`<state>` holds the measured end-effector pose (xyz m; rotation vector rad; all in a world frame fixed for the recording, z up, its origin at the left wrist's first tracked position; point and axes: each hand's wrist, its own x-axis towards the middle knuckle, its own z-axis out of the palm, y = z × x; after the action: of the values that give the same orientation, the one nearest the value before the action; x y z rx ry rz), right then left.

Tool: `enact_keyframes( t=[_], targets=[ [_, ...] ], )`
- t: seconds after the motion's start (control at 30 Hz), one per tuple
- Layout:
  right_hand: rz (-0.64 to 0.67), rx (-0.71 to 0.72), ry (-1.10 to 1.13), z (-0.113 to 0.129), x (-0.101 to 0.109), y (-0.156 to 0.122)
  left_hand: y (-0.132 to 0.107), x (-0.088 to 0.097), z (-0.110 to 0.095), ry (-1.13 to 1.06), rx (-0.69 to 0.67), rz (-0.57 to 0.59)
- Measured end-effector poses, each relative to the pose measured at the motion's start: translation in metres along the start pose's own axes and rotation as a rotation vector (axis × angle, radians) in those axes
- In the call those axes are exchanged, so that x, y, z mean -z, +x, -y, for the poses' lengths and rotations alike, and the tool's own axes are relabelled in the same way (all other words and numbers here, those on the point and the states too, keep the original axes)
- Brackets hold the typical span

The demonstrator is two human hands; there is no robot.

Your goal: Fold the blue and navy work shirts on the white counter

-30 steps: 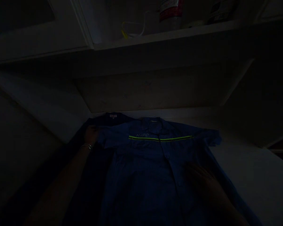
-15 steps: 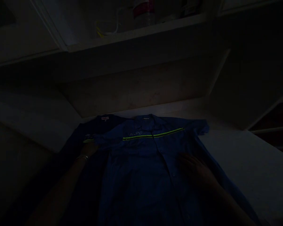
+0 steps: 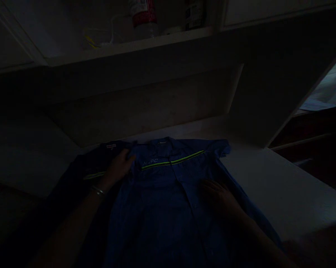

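A blue short-sleeved shirt [image 3: 159, 201] with a yellow-green stripe and lettering across the chest lies front up, collar away from me. My left hand [image 3: 120, 165], a bracelet on its wrist, is closed on the shirt's left-side sleeve [image 3: 132, 152], which is bunched at the fingers. My right hand [image 3: 216, 191] lies flat on the shirt's right front, fingers stretched out. Partly under the blue shirt, at the left, is a darker navy garment [image 3: 93, 160] with a similar stripe and a neck label. The dim light hides much of the cloth's detail.
A white surface [image 3: 257, 186] carries the garments, with a wall panel [image 3: 145, 108] behind. Overhead runs a shelf [image 3: 123, 50] with a red-labelled bottle [image 3: 144, 16], a dark container [image 3: 194, 15] and a cable [image 3: 112, 31]. An upright side panel [image 3: 257, 93] stands at the right.
My left hand has moved up and inward with the sleeve, baring more of the navy garment's stripe. My right hand stays on the shirt front. The camera view has turned right.
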<state>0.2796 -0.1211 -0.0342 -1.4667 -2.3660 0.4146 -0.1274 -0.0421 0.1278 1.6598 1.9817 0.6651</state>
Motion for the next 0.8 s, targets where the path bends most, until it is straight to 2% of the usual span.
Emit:
enact_keyframes(
  t=[0.07, 0.1, 0.13, 0.2, 0.27, 0.33, 0.4, 0.43, 0.5, 0.6, 0.7, 0.8],
  targets=[
    [-0.002, -0.030, 0.072, 0.004, 0.002, 0.000, -0.002, -0.027, -0.020, -0.079, -0.079, 0.219],
    [-0.003, -0.052, 0.145, 0.005, 0.004, 0.000, -0.001, -0.040, -0.025, -0.096, -0.122, 0.270],
    [-0.005, -0.093, 0.246, 0.004, 0.007, 0.001, 0.000, -0.052, -0.026, -0.082, -0.174, 0.255],
    [-0.040, -0.275, 0.512, -0.003, 0.017, 0.005, 0.006, -0.073, -0.018, 0.024, -0.281, 0.083],
    [-0.182, -0.528, 0.782, -0.022, 0.033, 0.014, 0.011, -0.092, 0.000, 0.193, -0.359, -0.061],
    [-0.425, -0.709, 0.951, -0.049, 0.054, 0.025, 0.012, -0.110, 0.022, 0.350, -0.396, -0.067],
    [-0.562, -0.803, 1.007, -0.079, 0.074, 0.037, 0.007, -0.126, 0.043, 0.449, -0.402, -0.038],
    [-0.553, -0.840, 1.010, -0.092, 0.081, 0.043, 0.004, -0.132, 0.051, 0.473, -0.399, -0.037],
    [-0.424, -0.888, 0.999, -0.110, 0.090, 0.055, -0.001, -0.140, 0.062, 0.481, -0.397, -0.049],
    [-0.266, -0.879, 0.955, -0.119, 0.086, 0.072, -0.003, -0.143, 0.067, 0.447, -0.407, -0.064],
    [-0.225, -0.892, 0.881, -0.119, 0.072, 0.094, 0.000, -0.142, 0.067, 0.436, -0.415, -0.075],
    [-0.258, -0.909, 0.824, -0.120, 0.062, 0.117, 0.003, -0.142, 0.067, 0.451, -0.415, -0.089]
  ],
)
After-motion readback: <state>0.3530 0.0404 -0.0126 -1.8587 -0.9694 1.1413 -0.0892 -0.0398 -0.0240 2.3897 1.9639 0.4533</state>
